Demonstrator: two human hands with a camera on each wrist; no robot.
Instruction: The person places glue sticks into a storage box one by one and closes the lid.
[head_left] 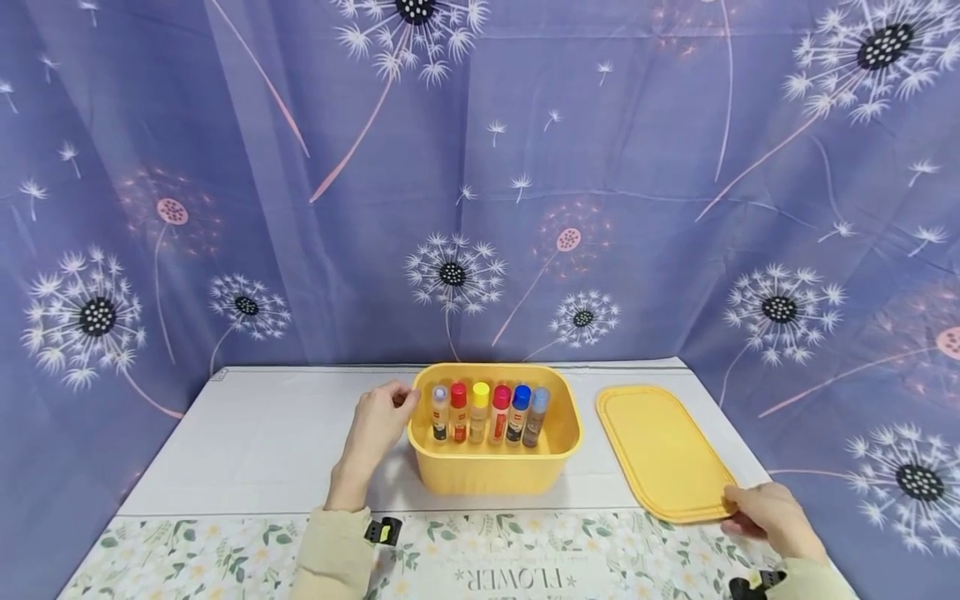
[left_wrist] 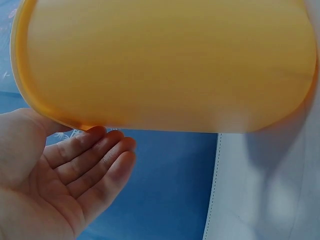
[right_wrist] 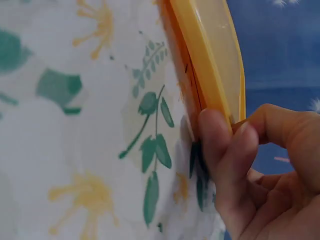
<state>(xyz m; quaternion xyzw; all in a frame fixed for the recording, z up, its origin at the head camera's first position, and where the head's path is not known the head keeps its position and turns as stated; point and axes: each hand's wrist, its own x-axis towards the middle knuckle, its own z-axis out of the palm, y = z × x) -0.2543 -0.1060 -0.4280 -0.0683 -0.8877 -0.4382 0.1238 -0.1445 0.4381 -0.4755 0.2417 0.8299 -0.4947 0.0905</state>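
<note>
A yellow plastic bin (head_left: pixel 491 475) stands near the middle of the table. Inside it, several small clear bottles (head_left: pixel 478 417) stand upright in a row, capped in red, yellow, blue and pale tones. My left hand (head_left: pixel 380 425) pinches the bin's left rim between thumb and index fingertip; in the left wrist view the other fingers of that hand extend below the bin wall (left_wrist: pixel 165 70). On the right lies a flat yellow lid (head_left: pixel 667 454). Its near right corner is pinched by my right hand (head_left: pixel 768 512), with the lid's edge (right_wrist: pixel 205 65) between thumb and fingers.
The white table top (head_left: pixel 277 442) has a floral cloth (head_left: pixel 210 550) along its front, printed with the word FLOWER. A blue dandelion-patterned curtain (head_left: pixel 360 250) hangs behind the table and at both sides.
</note>
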